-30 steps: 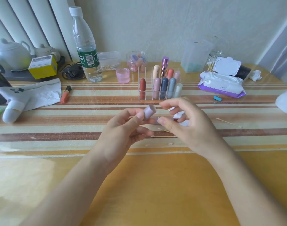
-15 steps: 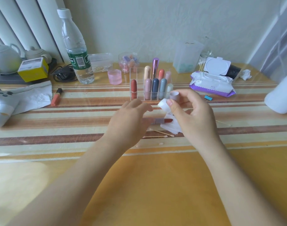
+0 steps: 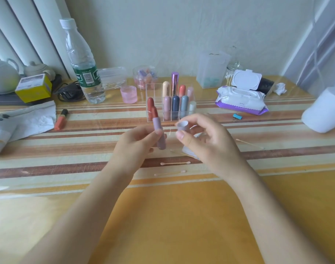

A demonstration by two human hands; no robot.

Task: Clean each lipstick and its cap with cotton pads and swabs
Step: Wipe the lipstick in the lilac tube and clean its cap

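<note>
My left hand (image 3: 136, 143) grips an uncapped lilac lipstick (image 3: 158, 130), held upright with its red bullet on top. A little to its right, my right hand (image 3: 206, 141) pinches the matching lilac cap (image 3: 182, 126), open end up. Under my right hand lie white cotton pads (image 3: 189, 152), partly hidden. Two used cotton swabs (image 3: 175, 163) lie on the table below the hands and another swab (image 3: 248, 143) lies to the right. A clear organizer (image 3: 153, 88) behind the hands holds several capped lipsticks.
A water bottle (image 3: 83, 67), pink cup (image 3: 129, 94), jar of sponges (image 3: 144, 77), yellow box (image 3: 33, 88) and loose red lipstick (image 3: 61, 120) stand at back left. A wet-wipe pack (image 3: 240, 101), swab jar (image 3: 232, 73), blue clip (image 3: 237, 116) and white roll (image 3: 323, 109) are on the right.
My left hand picked the open lipstick up from the table and now holds it upright. My right hand kept the cap and lowered it a little toward the lipstick.
</note>
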